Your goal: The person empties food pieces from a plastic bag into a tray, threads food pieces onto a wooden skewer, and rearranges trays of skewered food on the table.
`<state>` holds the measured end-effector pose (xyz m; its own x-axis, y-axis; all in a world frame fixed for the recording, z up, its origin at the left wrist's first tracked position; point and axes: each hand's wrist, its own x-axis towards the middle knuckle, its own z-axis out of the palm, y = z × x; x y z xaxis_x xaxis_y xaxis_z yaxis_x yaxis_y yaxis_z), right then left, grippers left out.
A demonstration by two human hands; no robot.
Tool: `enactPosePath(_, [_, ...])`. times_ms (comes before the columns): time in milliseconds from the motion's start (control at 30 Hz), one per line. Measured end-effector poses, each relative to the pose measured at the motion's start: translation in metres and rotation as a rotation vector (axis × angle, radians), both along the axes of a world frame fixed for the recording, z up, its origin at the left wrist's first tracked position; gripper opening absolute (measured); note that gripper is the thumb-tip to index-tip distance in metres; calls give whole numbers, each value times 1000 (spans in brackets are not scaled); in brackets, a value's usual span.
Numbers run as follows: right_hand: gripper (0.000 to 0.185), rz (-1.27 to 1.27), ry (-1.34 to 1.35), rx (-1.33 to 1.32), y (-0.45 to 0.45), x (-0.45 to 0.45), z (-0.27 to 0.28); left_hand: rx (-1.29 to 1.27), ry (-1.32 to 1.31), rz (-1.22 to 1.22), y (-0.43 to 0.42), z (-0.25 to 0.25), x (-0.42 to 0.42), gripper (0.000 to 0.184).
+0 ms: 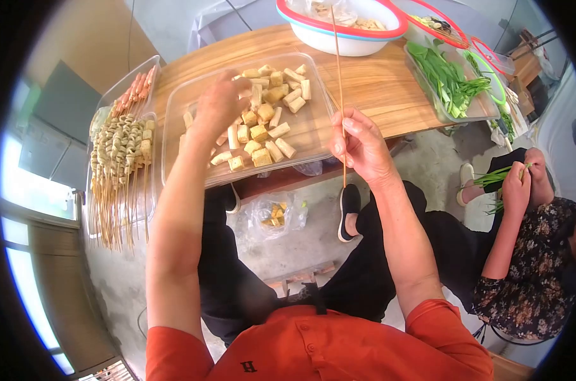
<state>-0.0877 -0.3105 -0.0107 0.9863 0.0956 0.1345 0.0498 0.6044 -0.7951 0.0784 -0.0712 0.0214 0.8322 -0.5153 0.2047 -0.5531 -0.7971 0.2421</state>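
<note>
Crowded tray (310, 132) at the bench's (380, 82) near edge — a bump could spill it
The right hand (363, 145) pinches the skewer (338, 63) beside the tray; the left hand (220, 105) curls over the pieces — whether it grips one, I cannot tell; soft-looking cubes (258, 133) may split if pierced off-centre; a slipping skewer could prick a finger.

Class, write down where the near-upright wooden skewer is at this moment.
In the head view, the skewer is right of centre, held in the right hand, near the right edge of the large clear tray.
</note>
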Motion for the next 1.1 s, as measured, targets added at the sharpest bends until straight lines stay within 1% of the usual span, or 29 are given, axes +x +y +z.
enactPosePath(33, [18, 1, -2, 1, 0, 0, -1, 1, -2, 1, 12, -2, 5, 35])
enactPosePath(100, [18, 0, -6, -6, 0, 0, -3, -79, 57, -31, 41, -7, 18, 44])
enactPosePath(133, [18, 0, -9, -3, -1, 0, -3, -42, 121, 20, 51, 0, 19, 59])
enactPosePath(167, [18, -8, -1, -14, 0, 0, -2, -38, 119, 21, 61, 5, 16, 59])
enactPosePath(233, [18, -2, 15, -18, 1, -1, -1, -54, 255, 109, 84, 12, 6, 73])
enactPosePath(267, [19, -7, 13, -19, 2, 0, -1, 44, 338, 119, 92, 16, 8, 85])
enactPosePath(300, [19, -15, 5, -19, 3, 1, -2, 47, 336, 129, 99, 14, 6, 85])
enactPosePath(367, [19, -2, -6, -6, 4, 3, -2, 243, 374, 113, 109, 7, 3, 89])
enactPosePath(400, [19, 7, -25, -8, 4, 4, -2, 247, 357, 66, 115, 4, 1, 91])
enactPosePath(433, [20, 16, -36, -10, 5, 5, -1, 253, 366, 68, 118, 0, -1, 91])
enactPosePath(500, [20, 24, -40, -7, 6, 7, -3, 350, 287, 34, 121, -8, -11, 92])
enactPosePath(533, [20, 29, -51, -10, 7, 8, -4, 349, 283, 35, 117, -5, -19, 92])
enactPosePath(600, [20, 24, -43, -15, 9, 8, -4, 471, 294, 90, 103, 2, -33, 85])
enactPosePath(633, [20, 17, -37, -20, 9, 8, -3, 471, 295, 89, 99, 0, -36, 85])
enactPosePath(700, [20, 16, -29, -21, 7, 7, -2, 588, 206, 107, 93, -5, -39, 76])
enactPosePath(733, [20, 13, -27, -21, 6, 6, -2, 589, 206, 103, 93, -10, -37, 76])
enactPosePath(800, [19, 9, -33, -16, 5, 4, -3, 501, 124, 112, 99, -27, -31, 70])
enactPosePath(833, [19, 11, -34, -13, 4, 3, -3, 504, 124, 108, 100, -33, -26, 70])
enactPosePath(900, [19, 15, -31, -16, 4, 2, -2, 327, 264, 141, 98, -36, -15, 79])
enactPosePath(933, [19, 22, -30, -21, 4, 2, -2, 327, 264, 141, 95, -35, -11, 79])
enactPosePath(1000, [18, 29, -33, -26, 7, 2, -4, -156, 474, 102, 84, -33, -7, 74])
enactPosePath(1033, [18, 36, -32, -32, 8, 3, -5, -157, 473, 103, 76, -29, -9, 74])
enactPosePath(1100, [18, 38, -32, -27, 10, 4, -7, -787, 670, 38, 61, -22, -14, 67])
